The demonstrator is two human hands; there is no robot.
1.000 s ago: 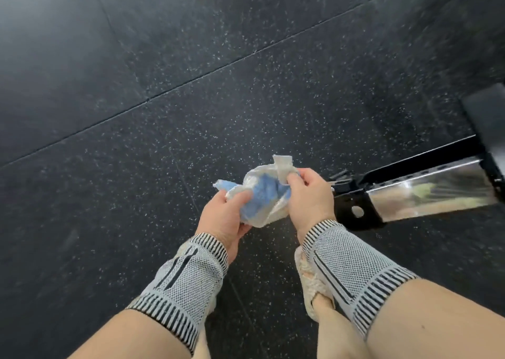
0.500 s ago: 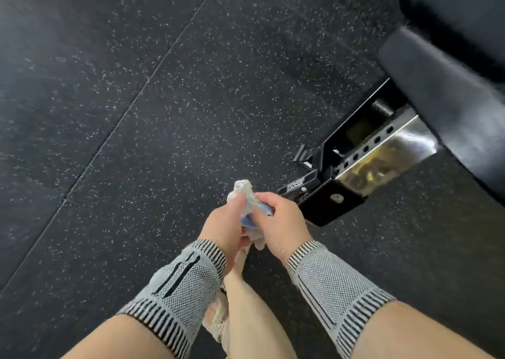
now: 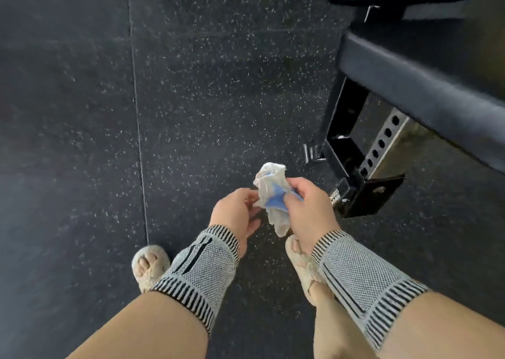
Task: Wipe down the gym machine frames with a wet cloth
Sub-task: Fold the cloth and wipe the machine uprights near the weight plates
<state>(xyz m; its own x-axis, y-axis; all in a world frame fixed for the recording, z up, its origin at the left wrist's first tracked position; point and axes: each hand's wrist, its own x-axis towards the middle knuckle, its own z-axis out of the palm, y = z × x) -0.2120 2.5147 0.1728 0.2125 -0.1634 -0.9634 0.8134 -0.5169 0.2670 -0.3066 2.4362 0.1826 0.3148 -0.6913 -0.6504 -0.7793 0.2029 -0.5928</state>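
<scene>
A crumpled white and blue cloth (image 3: 270, 192) hangs in front of me, low over the floor. My right hand (image 3: 308, 205) grips it at its middle. My left hand (image 3: 236, 212) pinches the cloth's left edge with its fingertips. Both wrists wear grey knitted supports with black stripes. The black machine frame (image 3: 344, 129) with its shiny perforated steel post (image 3: 382, 148) stands just right of my right hand, its foot plate (image 3: 366, 194) on the floor. Dark padded cushions (image 3: 426, 85) sit above the frame at the upper right.
Black speckled rubber floor tiles (image 3: 205, 99) spread to the left and ahead, with a seam running top to bottom. My feet in fluffy beige slippers (image 3: 149, 265) stand below my hands.
The view swung so the frame now stands upright at the right. The cloth has opened out a little, and my hands have drawn slightly apart on it.
</scene>
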